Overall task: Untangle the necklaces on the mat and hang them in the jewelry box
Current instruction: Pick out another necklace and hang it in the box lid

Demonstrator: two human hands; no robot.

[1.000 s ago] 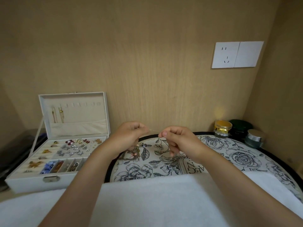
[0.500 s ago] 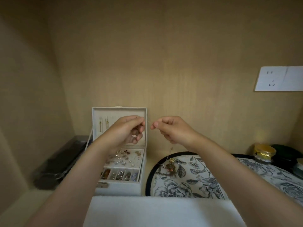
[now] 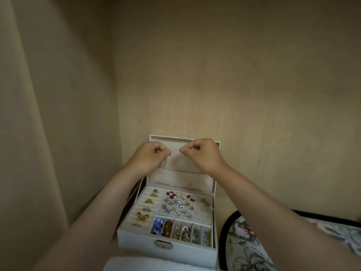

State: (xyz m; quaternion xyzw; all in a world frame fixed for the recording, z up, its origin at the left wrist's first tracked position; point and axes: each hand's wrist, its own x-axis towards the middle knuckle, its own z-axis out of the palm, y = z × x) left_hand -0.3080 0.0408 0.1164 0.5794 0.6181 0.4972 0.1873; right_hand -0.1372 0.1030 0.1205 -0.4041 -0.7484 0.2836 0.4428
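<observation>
Nearest us lies a white cloth (image 3: 148,265), and at the right edge the floral mat (image 3: 259,251), where a small pinkish bead cluster (image 3: 248,231) rests (whether more chain is knotted round it we cannot tell). Just beyond the cloth stands the open jewelry box (image 3: 136,243), its tray full of rings, studs and small charms.

Over the tray our forearms reach to the upright lid (image 3: 195,169). The left hand (image 3: 150,159) and right hand (image 3: 203,155) are held close together in front of its upper part, each with the fingers curled in and thumb pressed to forefinger in a tight pinch. The necklace itself is too fine to make out between the fingertips. We judge it is stretched across that small gap, level with the hooks. A few thin strands (image 3: 164,167) hang in the lid just below the left hand.

Such a chain weighs almost nothing, is wholly limp and slides easily from dry fingers. It also kinks and snaps if jerked. We would keep hold close to either side of the spot meant for the hook, with light tension. The loose ends must stay clear of the strands already hanging, or they may tangle.
</observation>
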